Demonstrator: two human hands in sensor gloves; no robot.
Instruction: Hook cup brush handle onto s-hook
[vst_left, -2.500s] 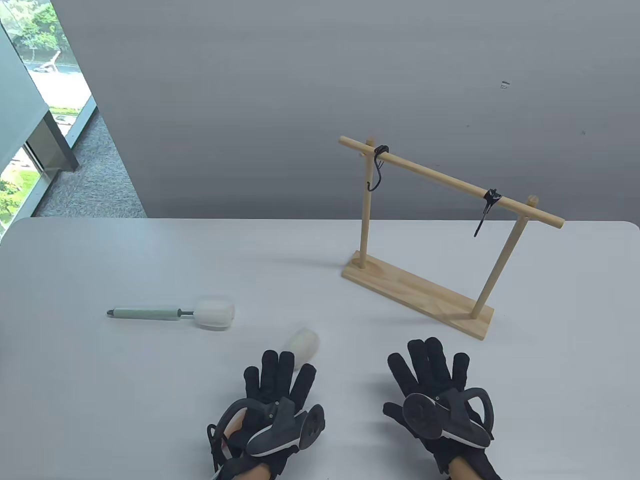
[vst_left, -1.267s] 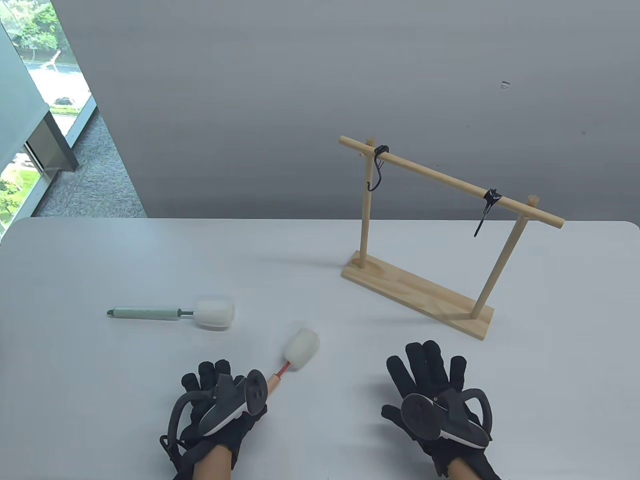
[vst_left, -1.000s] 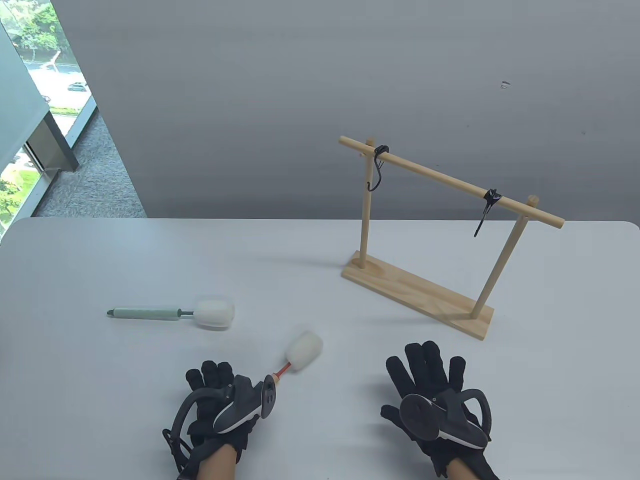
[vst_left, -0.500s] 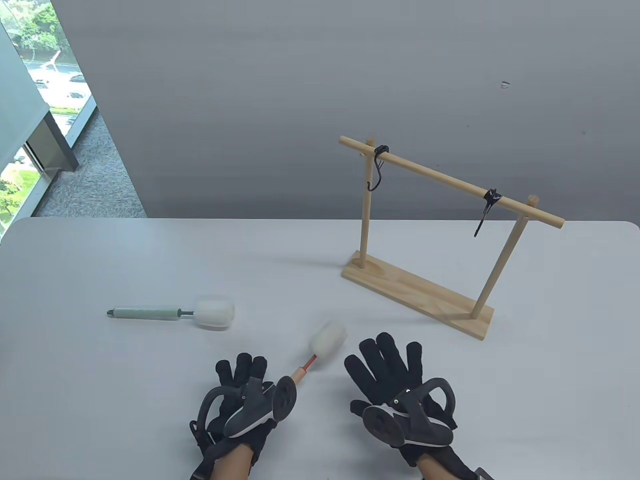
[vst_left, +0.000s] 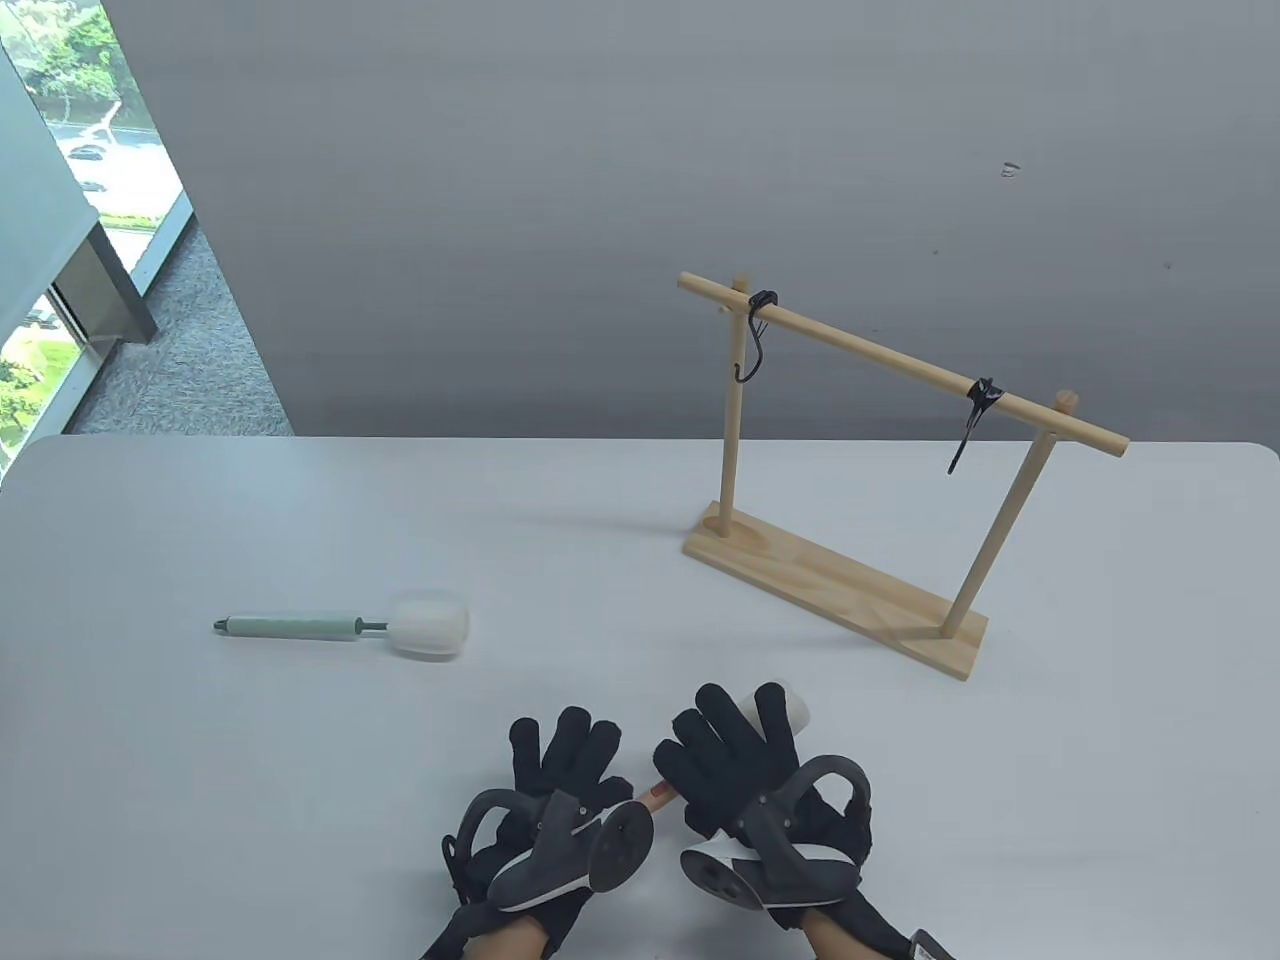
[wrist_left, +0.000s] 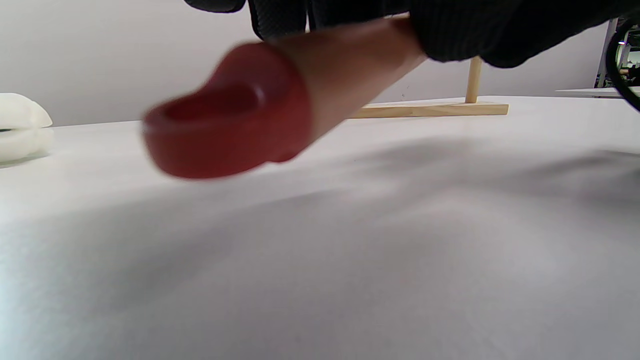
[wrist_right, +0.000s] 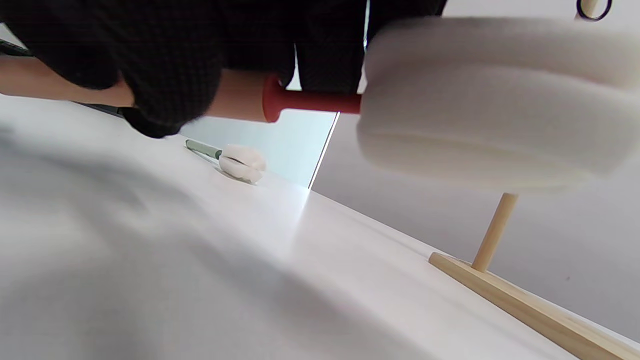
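The cup brush has a tan handle (vst_left: 655, 795), a red loop end (wrist_left: 225, 115) and a white sponge head (vst_left: 798, 703). Both hands hold it just above the table near the front edge. My left hand (vst_left: 565, 745) grips the handle near the loop end, with its fingers (wrist_left: 450, 30) over it. My right hand (vst_left: 730, 730) grips the handle beside the red neck (wrist_right: 310, 102), with its fingers (wrist_right: 165, 65) around it and the sponge (wrist_right: 500, 100) past them. Two black s-hooks hang from the wooden rack's bar (vst_left: 900, 365), one on the left (vst_left: 760, 340) and one on the right (vst_left: 972, 425).
A second brush with a green handle (vst_left: 295, 626) and white sponge (vst_left: 430, 625) lies on the table to the left. The rack's wooden base (vst_left: 835, 590) stands at the right, beyond the hands, and also shows in the right wrist view (wrist_right: 525, 305).
My left hand picked up the brush and carried it to the right. My right hand moved left from the table and took hold of the handle near the sponge.
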